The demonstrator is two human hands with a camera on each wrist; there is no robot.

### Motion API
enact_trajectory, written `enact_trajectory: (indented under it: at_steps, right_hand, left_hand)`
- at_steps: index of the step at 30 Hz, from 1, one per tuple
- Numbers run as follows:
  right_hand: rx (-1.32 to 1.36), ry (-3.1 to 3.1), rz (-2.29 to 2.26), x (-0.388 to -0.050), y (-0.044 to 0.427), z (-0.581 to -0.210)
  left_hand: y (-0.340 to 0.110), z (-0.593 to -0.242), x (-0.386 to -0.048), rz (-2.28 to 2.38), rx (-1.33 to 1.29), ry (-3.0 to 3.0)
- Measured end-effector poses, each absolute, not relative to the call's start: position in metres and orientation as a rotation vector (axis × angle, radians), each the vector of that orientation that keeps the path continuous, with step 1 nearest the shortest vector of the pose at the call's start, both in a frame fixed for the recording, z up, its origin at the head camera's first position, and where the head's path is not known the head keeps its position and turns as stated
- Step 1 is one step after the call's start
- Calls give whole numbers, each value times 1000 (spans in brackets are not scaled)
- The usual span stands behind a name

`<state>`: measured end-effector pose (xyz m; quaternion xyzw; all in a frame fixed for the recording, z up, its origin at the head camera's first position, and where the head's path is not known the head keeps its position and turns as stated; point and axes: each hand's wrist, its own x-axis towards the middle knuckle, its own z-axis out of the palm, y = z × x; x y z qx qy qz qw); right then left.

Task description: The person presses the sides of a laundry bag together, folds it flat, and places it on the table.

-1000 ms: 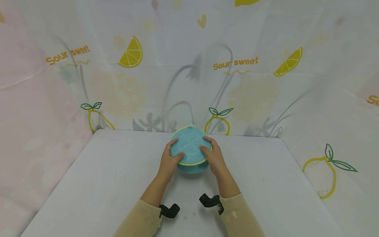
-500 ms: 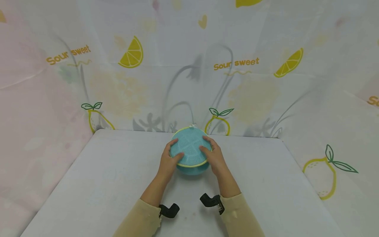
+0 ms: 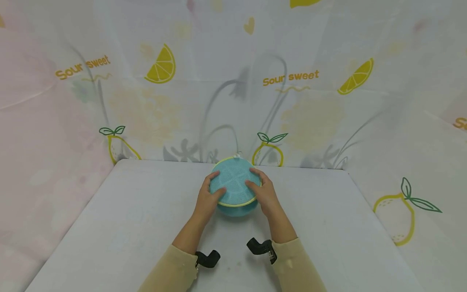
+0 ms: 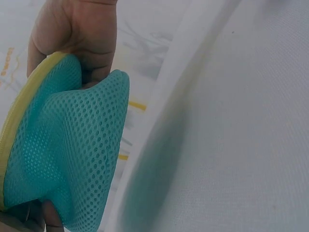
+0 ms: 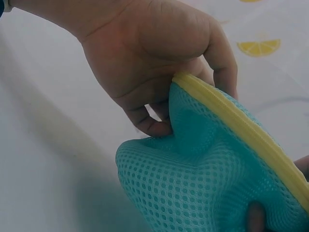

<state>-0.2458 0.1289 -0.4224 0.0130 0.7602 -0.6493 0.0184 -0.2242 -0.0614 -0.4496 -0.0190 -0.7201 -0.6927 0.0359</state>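
Observation:
Between both hands is a round teal mesh bag (image 3: pixel 235 182) with yellow edging, held just above the table or touching it; which one I cannot tell. My left hand (image 3: pixel 208 198) grips its left side, thumb on the top face and fingers curled round the edge. On the opposite side my right hand (image 3: pixel 265 194) holds it the same way, thumb on top. In the left wrist view the mesh bag (image 4: pixel 77 145) shows a soft, dented side wall. The right wrist view shows the mesh bag (image 5: pixel 193 169) with fingers of the right hand (image 5: pixel 159 63) pressing into its side.
A white table (image 3: pixel 146 227) lies beneath the hands. Behind it hangs a lemon-patterned cloth (image 3: pixel 204 61), which also covers both sides. A black wrist device (image 3: pixel 208 258) sits by the left sleeve, and another black device (image 3: pixel 260 246) by the right.
The mesh bag's near edge has dipped very slightly toward me. Both hands keep their hold in nearly the same place.

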Motion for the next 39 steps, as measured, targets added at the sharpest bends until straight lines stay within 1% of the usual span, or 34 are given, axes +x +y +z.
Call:
enact_trajectory:
  at_steps: [8,21,39]
  right_hand:
    - [37,2352,-2033,-246,130,-424]
    - [43,2415,-1964,-244,129,-422]
    - [22,2369,-1971,-243,127,-423]
  left_hand:
    - [-59,-446,-222,-2039,-11,-2301]
    - [-60,-446,-221,-1997,-10,-2350]
    - [-60,-451,-221,-2180,-55,-2191]
